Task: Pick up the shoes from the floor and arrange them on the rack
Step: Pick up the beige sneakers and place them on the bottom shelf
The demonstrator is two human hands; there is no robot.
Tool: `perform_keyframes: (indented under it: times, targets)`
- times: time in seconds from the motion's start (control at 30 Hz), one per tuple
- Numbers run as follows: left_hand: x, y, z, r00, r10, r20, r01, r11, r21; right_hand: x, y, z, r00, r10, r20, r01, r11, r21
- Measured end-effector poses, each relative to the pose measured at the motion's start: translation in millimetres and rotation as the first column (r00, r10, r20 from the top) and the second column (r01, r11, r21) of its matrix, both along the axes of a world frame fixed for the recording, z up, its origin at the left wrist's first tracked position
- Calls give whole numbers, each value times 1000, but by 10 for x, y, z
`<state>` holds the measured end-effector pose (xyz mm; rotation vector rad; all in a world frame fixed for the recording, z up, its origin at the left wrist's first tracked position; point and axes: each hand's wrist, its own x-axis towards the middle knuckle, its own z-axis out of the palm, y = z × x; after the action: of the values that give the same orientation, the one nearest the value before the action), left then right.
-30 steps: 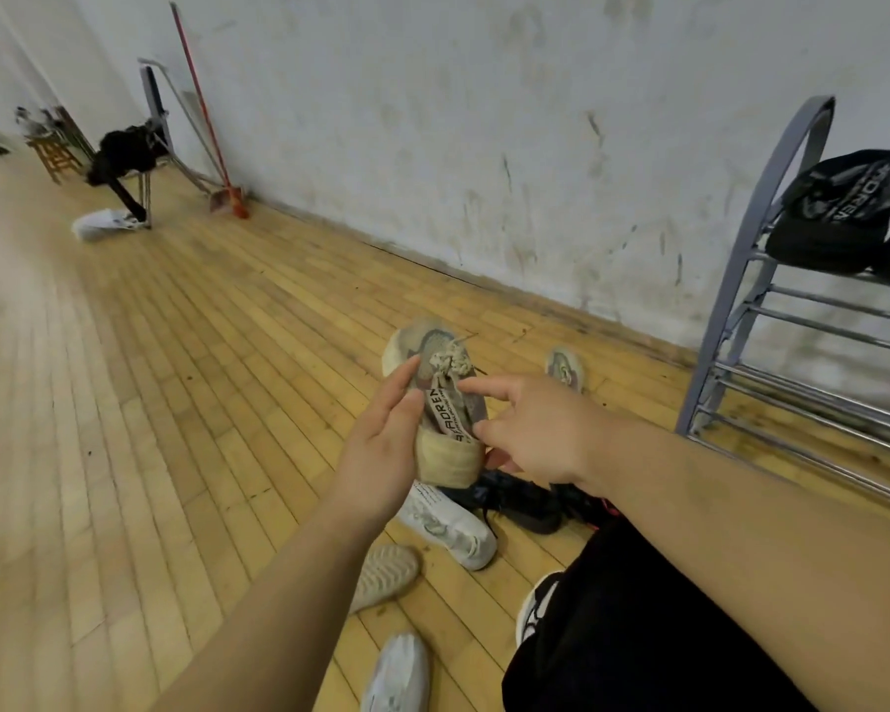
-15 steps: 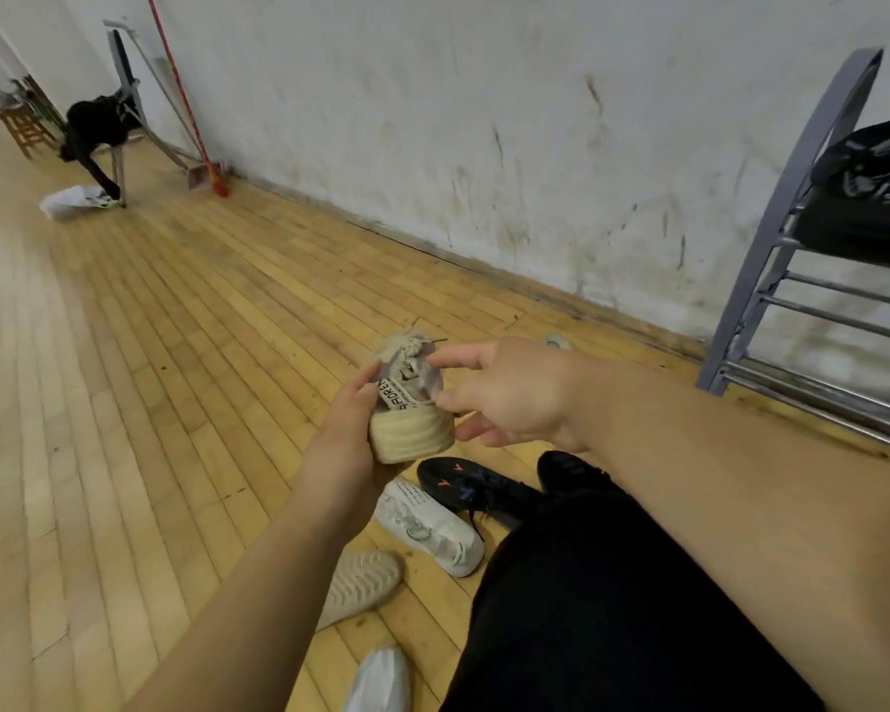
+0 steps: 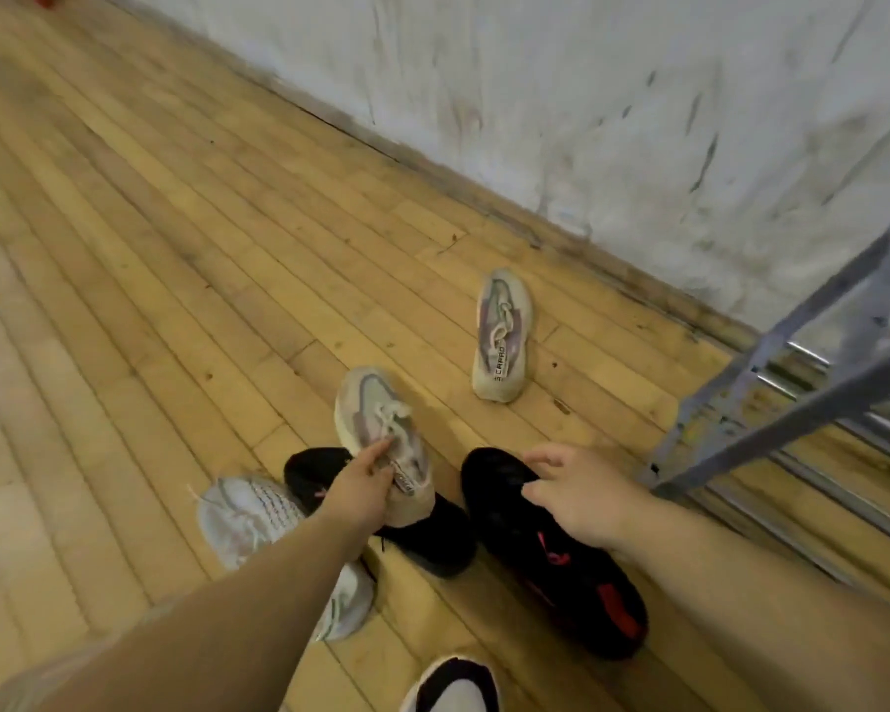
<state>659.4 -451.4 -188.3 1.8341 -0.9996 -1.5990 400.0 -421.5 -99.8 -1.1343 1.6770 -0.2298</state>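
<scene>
Beige sneaker (image 3: 376, 429), held — the left hand (image 3: 361, 488) is clamped on its tongue and collar at the heel end, fingers tucked into the opening. Long axis runs away from the person, toe pointing up-left toward the wall (image 3: 587, 95), heel nearest the wrist. It sits over the near end of a black sneaker (image 3: 422, 526); whether the two touch cannot be told.

Matching beige sneaker (image 3: 502, 334), on the wooden floor (image 3: 150, 249), well apart from the held one. Upright on its sole, toe toward the wall, heel toward the person; a printed tongue label faces up.

Black sneaker with red accents (image 3: 561, 557), on the floor just right of the first black one, long axis slanting from upper left to lower right. The right hand (image 3: 579, 493) hovers over its far end with fingers spread apart and curled, gripping nothing.

White mesh sneaker (image 3: 258, 521), on the floor left of the black pair, partly hidden behind the left forearm.

White-and-black shoe (image 3: 456, 688), at the bottom edge, only its front showing.

Grey metal shoe rack (image 3: 792, 362), at the right edge against the wall — only a slanted side frame and lower rails in view.
</scene>
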Motion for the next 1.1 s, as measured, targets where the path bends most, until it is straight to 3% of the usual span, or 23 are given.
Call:
perform_keyframes:
  times: [0.1,0.23,0.37,0.53,0.6,0.7,0.8,0.93,1.0,1.1]
  targets:
    - [84,11,-353,989,124,-81,-119,991,68,40,-495,-372,993,83,-86,-88,995,-54]
    - [167,-63,-438,984,120,-132,-102,986,135,192,-1083,-734,958,199,-208,-236,956,-171]
    - [210,-123,-471,982,102,-161,-72,981,178,372,-1363,-908,950,252,-183,-256,967,0]
    - [178,-102,-441,972,130,-194,-92,977,193,374,-1368,-1009,993,77,-88,-78,997,-4]
    - [179,-96,-429,967,146,-206,-107,976,192,388,-1382,-1009,996,-74,45,74,997,-3]
    - [180,-88,-415,959,165,-232,-124,975,182,420,-1308,-944,908,-293,298,276,956,100]
    - [185,-68,-388,955,180,-235,-140,974,177,384,-1035,-839,852,-360,380,370,928,48]
    - [195,-67,-368,954,181,-239,-145,976,160,184,-239,-529,943,-270,196,315,914,-256]
    - [205,-69,-371,957,171,-233,-138,979,152,80,87,-538,966,-219,140,250,930,-270]
    - [179,-53,-338,960,159,-232,-127,981,146,36,202,-830,983,-61,-174,29,983,-181]
